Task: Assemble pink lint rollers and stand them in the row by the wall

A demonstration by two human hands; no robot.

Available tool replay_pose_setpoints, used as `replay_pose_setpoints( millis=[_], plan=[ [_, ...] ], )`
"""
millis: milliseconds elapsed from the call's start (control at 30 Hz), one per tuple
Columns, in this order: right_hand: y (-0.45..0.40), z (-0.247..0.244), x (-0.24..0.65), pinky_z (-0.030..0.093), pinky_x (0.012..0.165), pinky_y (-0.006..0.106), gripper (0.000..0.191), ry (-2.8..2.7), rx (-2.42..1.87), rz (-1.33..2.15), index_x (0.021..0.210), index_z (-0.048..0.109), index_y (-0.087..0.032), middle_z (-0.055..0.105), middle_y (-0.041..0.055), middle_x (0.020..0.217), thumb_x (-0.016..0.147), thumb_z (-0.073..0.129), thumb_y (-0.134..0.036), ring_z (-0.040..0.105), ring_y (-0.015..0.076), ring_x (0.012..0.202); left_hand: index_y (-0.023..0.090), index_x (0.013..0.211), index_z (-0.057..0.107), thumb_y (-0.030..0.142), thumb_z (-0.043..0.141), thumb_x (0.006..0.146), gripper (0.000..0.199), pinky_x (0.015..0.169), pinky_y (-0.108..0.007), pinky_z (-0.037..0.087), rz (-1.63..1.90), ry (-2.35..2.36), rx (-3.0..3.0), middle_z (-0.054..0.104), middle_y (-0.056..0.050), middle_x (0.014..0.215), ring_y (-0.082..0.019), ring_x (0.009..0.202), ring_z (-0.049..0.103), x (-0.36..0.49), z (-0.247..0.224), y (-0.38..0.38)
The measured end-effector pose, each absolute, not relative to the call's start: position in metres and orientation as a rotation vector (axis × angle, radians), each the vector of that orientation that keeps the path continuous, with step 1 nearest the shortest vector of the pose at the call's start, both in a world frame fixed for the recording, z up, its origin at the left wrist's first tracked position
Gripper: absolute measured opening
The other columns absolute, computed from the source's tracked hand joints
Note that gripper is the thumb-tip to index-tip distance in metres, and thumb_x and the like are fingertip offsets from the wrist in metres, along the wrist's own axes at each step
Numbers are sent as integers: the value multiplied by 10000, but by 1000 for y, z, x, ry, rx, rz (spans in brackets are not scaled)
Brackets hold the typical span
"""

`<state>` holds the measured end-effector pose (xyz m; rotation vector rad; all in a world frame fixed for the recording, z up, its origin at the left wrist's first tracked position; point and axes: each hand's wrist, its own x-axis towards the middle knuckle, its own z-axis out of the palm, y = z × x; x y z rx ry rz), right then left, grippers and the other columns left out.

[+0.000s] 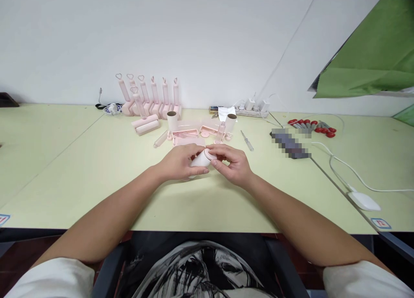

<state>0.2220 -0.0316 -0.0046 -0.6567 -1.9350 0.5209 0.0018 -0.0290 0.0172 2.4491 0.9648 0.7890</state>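
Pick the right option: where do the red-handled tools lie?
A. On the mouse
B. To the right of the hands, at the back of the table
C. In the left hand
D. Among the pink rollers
B: the red-handled tools lie far right of both hands, near the wall.

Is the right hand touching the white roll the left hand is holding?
Touching. In the head view the right hand has its fingertips on the end of the white roll, while the left hand wraps around its body.

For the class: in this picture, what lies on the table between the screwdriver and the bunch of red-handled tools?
In the head view, a dark blurred-out object lies between the screwdriver and the red-handled tools.
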Motion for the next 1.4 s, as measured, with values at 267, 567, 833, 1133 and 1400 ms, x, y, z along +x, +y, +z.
replay_pose_setpoints(
  millis=[267, 567, 833, 1133, 1400],
  plan=[
    [-30, -4, 222, 589, 663, 317, 164, -1893, -566, 593, 1008, 754, -247, 734, 111, 1139, 854, 698, -250, 709, 220, 964, 213, 1247, 619, 543, 673, 810, 550, 734, -275, 470, 783, 976, 2468, 717, -48, 1055, -187, 883, 643, -1, 16, -28],
    [-29, -6, 223, 591, 677, 343, 173, -1877, -632, 688, 982, 759, -258, 738, 94, 1149, 839, 723, -350, 712, 224, 952, 213, 1250, 614, 533, 678, 811, 547, 732, -276, 469, 799, 947, 2480, 718, -48, 1069, -184, 886, 644, -2, 17, -28],
    [-27, -7, 224, 595, 707, 356, 179, -1856, -654, 716, 989, 773, -281, 736, 81, 1166, 831, 736, -355, 712, 245, 1014, 212, 1246, 623, 545, 673, 808, 552, 714, -276, 470, 808, 975, 2483, 720, -53, 1032, -177, 846, 641, -2, 16, -27],
    [-27, -7, 225, 601, 679, 351, 226, -1906, -664, 604, 1070, 766, -305, 720, 79, 1213, 851, 712, -317, 701, 266, 1070, 211, 1204, 638, 546, 672, 815, 515, 680, -263, 449, 875, 987, 2459, 719, -36, 990, -156, 797, 618, -1, 16, -28],
    [-27, -15, 220, 607, 668, 343, 219, -1873, -710, 652, 1033, 775, -275, 711, 98, 1226, 836, 721, -356, 721, 249, 992, 203, 1180, 638, 546, 653, 826, 493, 694, -277, 452, 828, 1078, 2514, 716, -41, 981, -168, 800, 630, 0, 14, -28]
  ],
)
